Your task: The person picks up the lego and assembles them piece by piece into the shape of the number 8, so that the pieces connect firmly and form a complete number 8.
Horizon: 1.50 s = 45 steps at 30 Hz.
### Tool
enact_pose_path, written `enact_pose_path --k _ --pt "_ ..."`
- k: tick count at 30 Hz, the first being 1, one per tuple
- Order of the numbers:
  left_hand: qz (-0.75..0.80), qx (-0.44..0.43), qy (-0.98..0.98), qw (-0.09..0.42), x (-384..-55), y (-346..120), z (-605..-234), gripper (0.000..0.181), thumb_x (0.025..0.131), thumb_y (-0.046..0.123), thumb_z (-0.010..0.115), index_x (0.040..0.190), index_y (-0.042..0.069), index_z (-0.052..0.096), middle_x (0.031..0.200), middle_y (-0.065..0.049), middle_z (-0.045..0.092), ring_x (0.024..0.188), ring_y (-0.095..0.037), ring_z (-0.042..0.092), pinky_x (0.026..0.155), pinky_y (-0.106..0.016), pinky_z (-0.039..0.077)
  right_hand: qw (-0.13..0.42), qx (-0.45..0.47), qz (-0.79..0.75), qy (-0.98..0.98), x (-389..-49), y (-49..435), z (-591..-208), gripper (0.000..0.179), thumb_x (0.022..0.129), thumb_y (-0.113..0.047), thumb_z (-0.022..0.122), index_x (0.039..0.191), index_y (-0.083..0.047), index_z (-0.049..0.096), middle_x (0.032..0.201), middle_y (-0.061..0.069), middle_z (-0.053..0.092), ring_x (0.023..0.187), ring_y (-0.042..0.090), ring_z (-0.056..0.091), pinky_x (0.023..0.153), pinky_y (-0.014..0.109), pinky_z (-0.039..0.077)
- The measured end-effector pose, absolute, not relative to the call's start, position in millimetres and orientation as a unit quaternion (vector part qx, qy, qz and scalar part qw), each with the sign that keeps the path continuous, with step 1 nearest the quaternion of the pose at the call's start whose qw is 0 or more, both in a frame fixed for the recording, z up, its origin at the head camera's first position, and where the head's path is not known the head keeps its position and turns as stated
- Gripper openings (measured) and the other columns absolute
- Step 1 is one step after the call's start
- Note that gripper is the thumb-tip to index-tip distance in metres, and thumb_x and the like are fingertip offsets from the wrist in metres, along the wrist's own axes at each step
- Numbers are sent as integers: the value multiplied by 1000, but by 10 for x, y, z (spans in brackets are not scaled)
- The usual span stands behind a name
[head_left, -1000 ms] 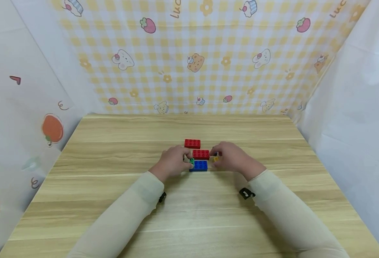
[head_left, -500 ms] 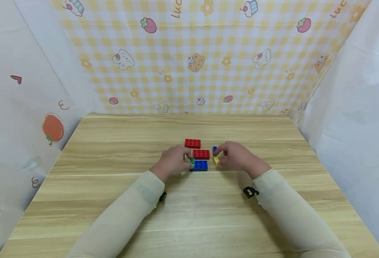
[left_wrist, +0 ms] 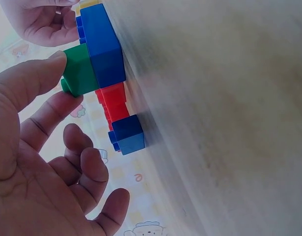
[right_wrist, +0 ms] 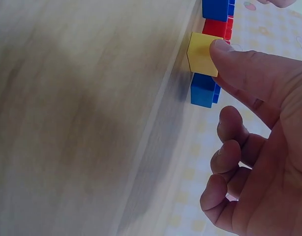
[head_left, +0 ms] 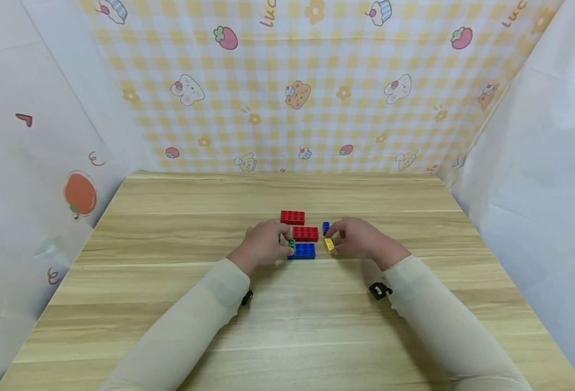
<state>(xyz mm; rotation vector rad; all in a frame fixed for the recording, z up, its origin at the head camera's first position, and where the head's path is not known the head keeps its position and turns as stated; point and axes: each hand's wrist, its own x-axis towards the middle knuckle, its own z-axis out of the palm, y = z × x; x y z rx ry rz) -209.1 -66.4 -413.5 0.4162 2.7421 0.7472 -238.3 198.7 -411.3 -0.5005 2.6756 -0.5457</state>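
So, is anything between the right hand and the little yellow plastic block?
Nothing visible: the right hand has its thumb on the small yellow rectangular plastic block. The small blue plastic block sits beyond it, not between.

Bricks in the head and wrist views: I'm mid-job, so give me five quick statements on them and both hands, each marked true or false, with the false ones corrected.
1. The left hand pinches the green brick. True.
2. The green brick touches no other brick. False: it sits on top of the left end of the large blue brick.
3. The thumb of the right hand touches the yellow brick. True.
4. The yellow brick is stacked on the large blue brick. False: it is apart, to its right.
5. The nearer red brick lies beyond the large blue brick. True.
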Motion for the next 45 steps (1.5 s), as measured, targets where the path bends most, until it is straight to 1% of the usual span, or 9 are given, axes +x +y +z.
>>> enact_pose_path --k 9,17,26,45 --pt "249 146 948 134 -2095 -661 -4127 17 93 32 82 98 22 69 101 3 64 93 -21 57 88 -44 37 178 -185 -192 947 -2369 1965 -4109 26 91 -15 83 117 -14 77 109 4 69 95 23 58 89 43 52" --pt "250 145 948 135 -2094 -658 -4123 17 93 30 82 97 22 69 100 3 64 93 -21 57 87 -44 37 168 -193 -190 948 -2350 1953 -4090 27 92 -16 83 118 -13 77 110 5 69 96 23 58 89 43 52" --pt "251 140 948 135 -2088 -648 -4113 18 92 30 83 96 22 68 99 3 63 92 -21 57 88 -45 37 158 -201 -193 947 -2351 1944 -4091 27 91 -17 83 117 -12 77 108 5 68 94 23 57 85 40 51" --pt "252 139 948 134 -2087 -639 -4100 18 92 31 83 94 22 68 104 4 66 97 -22 57 92 -47 38 144 -212 -203 945 -2297 1891 -4013 29 90 -18 85 117 -11 78 115 5 70 102 25 61 93 44 54"
